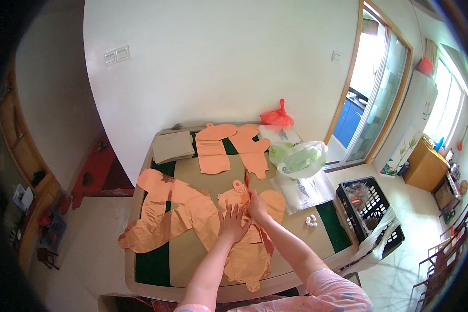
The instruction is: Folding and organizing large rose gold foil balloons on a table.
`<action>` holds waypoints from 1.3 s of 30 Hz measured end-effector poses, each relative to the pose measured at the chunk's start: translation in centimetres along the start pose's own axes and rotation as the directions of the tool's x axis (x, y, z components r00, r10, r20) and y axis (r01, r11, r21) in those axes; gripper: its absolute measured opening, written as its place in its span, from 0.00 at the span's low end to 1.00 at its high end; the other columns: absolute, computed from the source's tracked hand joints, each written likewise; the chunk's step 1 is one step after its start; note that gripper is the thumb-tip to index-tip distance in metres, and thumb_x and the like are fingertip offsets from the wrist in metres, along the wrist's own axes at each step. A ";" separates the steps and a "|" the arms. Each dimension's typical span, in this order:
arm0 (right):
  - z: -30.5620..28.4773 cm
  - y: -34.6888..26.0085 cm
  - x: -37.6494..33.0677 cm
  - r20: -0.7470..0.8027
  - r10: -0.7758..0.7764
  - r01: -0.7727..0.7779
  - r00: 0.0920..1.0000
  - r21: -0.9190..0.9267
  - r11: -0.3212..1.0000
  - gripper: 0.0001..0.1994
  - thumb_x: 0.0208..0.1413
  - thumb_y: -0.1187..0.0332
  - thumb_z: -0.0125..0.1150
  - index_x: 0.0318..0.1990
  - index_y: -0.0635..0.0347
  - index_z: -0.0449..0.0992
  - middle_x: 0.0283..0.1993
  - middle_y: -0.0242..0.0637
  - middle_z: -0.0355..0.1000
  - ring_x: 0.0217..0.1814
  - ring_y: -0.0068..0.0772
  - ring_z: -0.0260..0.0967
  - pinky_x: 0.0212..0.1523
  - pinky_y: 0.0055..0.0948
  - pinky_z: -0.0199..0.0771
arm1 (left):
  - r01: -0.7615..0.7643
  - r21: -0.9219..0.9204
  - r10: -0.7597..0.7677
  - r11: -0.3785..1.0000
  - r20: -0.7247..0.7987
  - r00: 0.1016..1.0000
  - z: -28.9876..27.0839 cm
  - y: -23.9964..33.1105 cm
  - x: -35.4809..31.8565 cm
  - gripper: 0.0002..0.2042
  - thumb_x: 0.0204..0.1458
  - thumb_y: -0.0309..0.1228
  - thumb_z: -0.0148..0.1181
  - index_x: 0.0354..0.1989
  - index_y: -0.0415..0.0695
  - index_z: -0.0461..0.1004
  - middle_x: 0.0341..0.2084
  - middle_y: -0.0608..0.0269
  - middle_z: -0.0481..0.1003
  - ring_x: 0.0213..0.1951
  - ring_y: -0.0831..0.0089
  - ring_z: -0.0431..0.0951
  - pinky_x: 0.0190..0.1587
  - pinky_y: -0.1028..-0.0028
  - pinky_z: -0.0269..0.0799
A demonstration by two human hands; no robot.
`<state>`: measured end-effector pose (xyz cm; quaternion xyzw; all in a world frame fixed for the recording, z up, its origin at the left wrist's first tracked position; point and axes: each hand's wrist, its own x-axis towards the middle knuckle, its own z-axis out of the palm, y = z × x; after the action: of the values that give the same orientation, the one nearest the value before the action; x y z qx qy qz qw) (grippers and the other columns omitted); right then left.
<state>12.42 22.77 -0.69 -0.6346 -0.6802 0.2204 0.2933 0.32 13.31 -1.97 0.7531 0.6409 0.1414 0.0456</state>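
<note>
Several flat, uninflated rose-gold foil balloons [200,208] lie across the table. My left hand [234,224] rests on the folded foil near the middle with its fingers spread. Just to its right, my right hand [257,206] is closed around a thin upright object with a red part [247,180], whose kind I cannot make out. Beyond my fingers, a rounded tab of foil [238,188] bears a small red spot. Another length of balloon [248,260] hangs down between my forearms toward the near table edge. Two more balloon pieces [213,152] lie flat at the far side.
Grey-brown cardboard sheets [172,146] are stacked at the far left of the table [307,244]. A red plastic bag [277,115], a green-white bag [299,158] and clear packets [302,191] lie to the right, near small white pieces [311,221]. A black basket [370,208] stands beside the table.
</note>
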 end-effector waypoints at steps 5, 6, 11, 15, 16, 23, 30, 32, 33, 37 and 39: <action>-1.9 0.0 -1.1 0.090 -0.236 0.215 0.968 0.193 0.957 0.20 0.50 0.70 0.57 0.53 0.58 0.67 0.46 0.52 0.72 0.47 0.57 0.70 0.47 0.45 0.71 | -0.021 0.015 0.021 1.000 0.038 0.999 -1.6 0.4 -0.1 0.34 0.57 0.56 0.42 0.65 0.45 0.58 0.67 0.58 0.54 0.69 0.59 0.47 0.66 0.43 0.37; -2.5 0.0 -1.5 0.081 -0.249 0.204 0.965 0.361 0.910 0.20 0.51 0.71 0.55 0.53 0.59 0.69 0.47 0.52 0.72 0.48 0.57 0.69 0.48 0.44 0.71 | -0.005 -0.016 0.006 1.000 0.041 0.999 -1.4 0.3 -0.3 0.33 0.56 0.56 0.43 0.64 0.45 0.60 0.66 0.59 0.56 0.69 0.60 0.49 0.66 0.43 0.38; -3.1 2.9 -5.1 0.039 -0.471 0.473 0.881 -0.027 0.881 0.20 0.53 0.76 0.50 0.55 0.63 0.69 0.58 0.48 0.67 0.60 0.50 0.64 0.59 0.40 0.65 | -0.019 0.009 0.020 1.000 -0.125 0.992 0.5 0.1 0.0 0.32 0.55 0.56 0.45 0.62 0.46 0.62 0.63 0.60 0.60 0.66 0.59 0.54 0.65 0.41 0.41; -2.2 2.9 -7.3 0.067 -0.525 0.529 0.848 -0.160 0.834 0.23 0.49 0.76 0.51 0.56 0.63 0.70 0.63 0.45 0.63 0.67 0.44 0.57 0.67 0.46 0.55 | -0.020 -0.014 0.018 1.000 -0.129 0.992 0.8 -0.1 0.1 0.32 0.55 0.56 0.46 0.62 0.47 0.62 0.61 0.60 0.62 0.65 0.59 0.56 0.65 0.40 0.41; -2.3 2.8 -7.5 0.066 -0.521 0.525 0.851 -0.158 0.837 0.23 0.49 0.76 0.51 0.56 0.63 0.70 0.63 0.45 0.63 0.67 0.44 0.57 0.67 0.46 0.55 | -0.019 -0.013 0.017 1.000 -0.114 0.993 0.6 -0.1 0.1 0.32 0.54 0.56 0.46 0.62 0.47 0.62 0.62 0.60 0.62 0.65 0.58 0.56 0.65 0.41 0.41; -2.3 3.0 -7.3 0.074 -0.539 0.542 0.839 -0.189 0.819 0.25 0.48 0.74 0.54 0.57 0.63 0.68 0.63 0.44 0.63 0.68 0.43 0.56 0.67 0.45 0.54 | -0.064 -0.116 0.022 0.991 -0.330 0.944 -0.3 0.2 -0.1 0.26 0.51 0.49 0.56 0.52 0.43 0.67 0.52 0.53 0.67 0.59 0.56 0.63 0.61 0.46 0.51; -2.3 3.5 -6.9 0.105 -0.548 0.555 0.830 -0.247 0.794 0.27 0.47 0.72 0.57 0.59 0.63 0.66 0.64 0.44 0.62 0.68 0.44 0.56 0.67 0.47 0.53 | -0.204 -0.047 0.144 0.978 -0.556 0.818 -2.7 0.3 3.3 0.10 0.50 0.34 0.53 0.38 0.42 0.70 0.37 0.55 0.70 0.45 0.56 0.69 0.49 0.55 0.61; -2.0 3.4 -7.0 0.106 -0.544 0.552 0.832 -0.246 0.797 0.27 0.47 0.71 0.57 0.58 0.63 0.66 0.64 0.44 0.62 0.68 0.43 0.56 0.67 0.47 0.54 | -0.225 -0.005 0.217 0.974 -0.245 0.945 -2.0 0.1 4.9 0.17 0.53 0.33 0.50 0.51 0.42 0.69 0.46 0.54 0.72 0.52 0.56 0.68 0.57 0.49 0.58; -1.9 3.4 -7.0 0.105 -0.532 0.540 0.840 -0.248 0.804 0.27 0.47 0.71 0.57 0.58 0.62 0.67 0.64 0.44 0.62 0.68 0.43 0.56 0.66 0.47 0.54 | -0.225 0.002 0.218 0.974 -0.259 0.941 -1.5 -0.1 5.3 0.17 0.53 0.33 0.50 0.51 0.42 0.69 0.46 0.54 0.72 0.52 0.56 0.68 0.57 0.49 0.58; -1.7 3.4 -7.5 0.112 -0.536 0.545 0.836 -0.275 0.792 0.27 0.48 0.69 0.58 0.58 0.62 0.66 0.64 0.43 0.61 0.68 0.42 0.56 0.66 0.45 0.55 | -0.162 0.057 0.161 0.985 0.036 0.986 -1.0 -0.4 7.4 0.20 0.57 0.37 0.46 0.57 0.48 0.66 0.58 0.61 0.66 0.63 0.61 0.60 0.63 0.38 0.47; -1.8 3.5 -7.7 0.119 -0.531 0.541 0.839 -0.293 0.789 0.27 0.48 0.69 0.59 0.59 0.62 0.66 0.65 0.43 0.61 0.68 0.42 0.55 0.66 0.45 0.55 | -0.161 0.025 0.159 0.987 0.080 0.984 -1.4 -0.3 8.2 0.21 0.57 0.37 0.47 0.58 0.46 0.65 0.60 0.63 0.64 0.63 0.60 0.60 0.64 0.41 0.45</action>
<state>16.38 15.33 -2.59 -0.4506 -0.8626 0.0266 0.2283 0.74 21.27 0.60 0.8077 0.5782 0.1053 0.0472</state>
